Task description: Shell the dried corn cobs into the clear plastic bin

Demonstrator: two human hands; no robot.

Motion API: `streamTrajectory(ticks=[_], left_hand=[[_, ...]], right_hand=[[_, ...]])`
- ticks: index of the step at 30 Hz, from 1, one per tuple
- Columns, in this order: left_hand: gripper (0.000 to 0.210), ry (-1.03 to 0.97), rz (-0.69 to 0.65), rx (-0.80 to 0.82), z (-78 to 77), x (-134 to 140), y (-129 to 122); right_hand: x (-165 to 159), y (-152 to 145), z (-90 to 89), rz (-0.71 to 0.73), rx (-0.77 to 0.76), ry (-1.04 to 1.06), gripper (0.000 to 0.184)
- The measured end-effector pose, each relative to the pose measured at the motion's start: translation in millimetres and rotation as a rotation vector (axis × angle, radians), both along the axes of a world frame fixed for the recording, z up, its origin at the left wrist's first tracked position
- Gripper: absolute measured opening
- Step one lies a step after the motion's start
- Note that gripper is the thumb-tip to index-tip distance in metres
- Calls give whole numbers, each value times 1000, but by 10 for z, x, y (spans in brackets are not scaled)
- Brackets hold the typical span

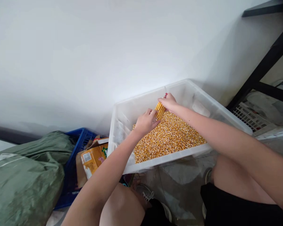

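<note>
An ear of corn (159, 110) with yellow kernels is held over a white plastic bin. Its lower end lies in my left hand (145, 121), fingers curled around it. At the upper end, my right hand (169, 102) is closed, with the thumb against the ear. A small red tool (165, 95) with a thin metal tip sticks up from the right hand; its exact kind is unclear. Loose corn kernels (172, 135) are heaped in the bin beneath both hands. My fingers hide parts of the ear.
The white plastic bin (155, 160) stands against a white wall. Left of it are an orange printed carton (94, 158), a blue crate (72, 169) and a green sack (30, 169). A dark metal frame (261, 66) and a white basket (252, 121) stand on the right.
</note>
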State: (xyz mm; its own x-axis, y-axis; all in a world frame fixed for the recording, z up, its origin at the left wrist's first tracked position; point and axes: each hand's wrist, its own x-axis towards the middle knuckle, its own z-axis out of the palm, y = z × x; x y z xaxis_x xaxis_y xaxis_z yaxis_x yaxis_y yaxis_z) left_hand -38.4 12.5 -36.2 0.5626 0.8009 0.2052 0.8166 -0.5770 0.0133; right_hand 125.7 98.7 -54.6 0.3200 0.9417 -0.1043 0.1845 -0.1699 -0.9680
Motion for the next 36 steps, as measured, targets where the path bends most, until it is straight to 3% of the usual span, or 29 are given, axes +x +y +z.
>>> streamTrajectory(ticks=[4, 12, 16, 21, 29, 36], left_hand=[[34, -94, 18, -44, 17, -16, 10], [31, -257, -162, -221, -12, -166, 159], [31, -240, -171, -186, -4, -165, 130], [46, -313, -97, -152, 0, -83, 71], [36, 9, 58, 24, 25, -51, 40], [24, 233, 12, 91, 124, 5, 33]], right_hand=[[39, 10, 15, -24, 22, -14, 36], [111, 12, 92, -5, -39, 97, 36], [139, 32, 79, -11, -41, 101, 35], [151, 40, 56, -17, -32, 114, 35], [-12, -7, 10, 45, 22, 7, 33], [-69, -32, 3, 57, 38, -13, 36]])
